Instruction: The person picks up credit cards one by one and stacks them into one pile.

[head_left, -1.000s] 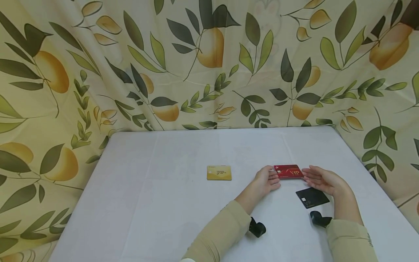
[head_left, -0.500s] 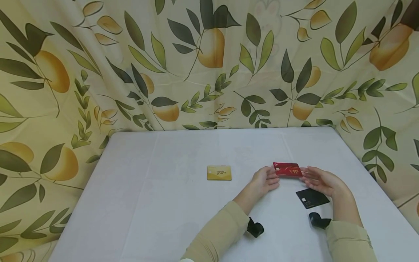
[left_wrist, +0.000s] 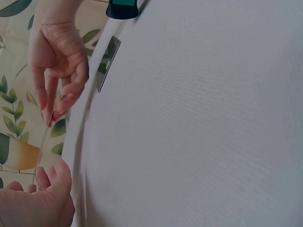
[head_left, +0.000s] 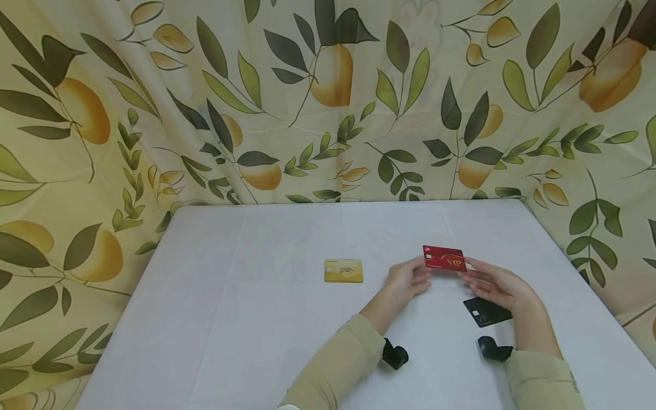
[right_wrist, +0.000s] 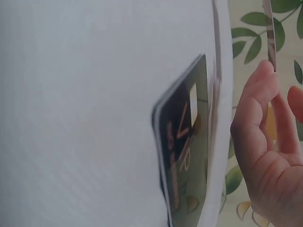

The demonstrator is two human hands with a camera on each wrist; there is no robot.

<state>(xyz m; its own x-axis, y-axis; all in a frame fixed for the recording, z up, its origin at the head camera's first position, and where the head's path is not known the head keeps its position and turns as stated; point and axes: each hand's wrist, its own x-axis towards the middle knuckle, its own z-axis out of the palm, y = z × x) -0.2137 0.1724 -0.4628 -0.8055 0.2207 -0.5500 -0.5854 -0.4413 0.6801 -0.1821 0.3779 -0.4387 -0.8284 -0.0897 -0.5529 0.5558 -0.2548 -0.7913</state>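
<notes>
A red card (head_left: 445, 258) printed "VIP" is held up over the right half of the table, its face toward the head camera. My left hand (head_left: 408, 279) pinches its left end. The fingertips of my right hand (head_left: 496, 285) pinch the right end. In the left wrist view the card is only a thin line between the right hand (left_wrist: 59, 61) and the left hand (left_wrist: 40, 203). Below my right hand lies a black card (head_left: 484, 312) on the cloth, partly covered by that hand's wrist; the right wrist view shows the black card (right_wrist: 182, 151) close up.
A gold card (head_left: 343, 270), seemingly a small stack, lies left of my hands on the white-covered table (head_left: 246, 319). Dark wrist-worn devices (head_left: 396, 354) stick out by both sleeves. A curtain (head_left: 307, 142) with fruit and leaf print hangs behind the table's far edge.
The red card has risen off the table and moved slightly left and away, tilting up. Both hands have moved along with it. The gold and black cards stay put.
</notes>
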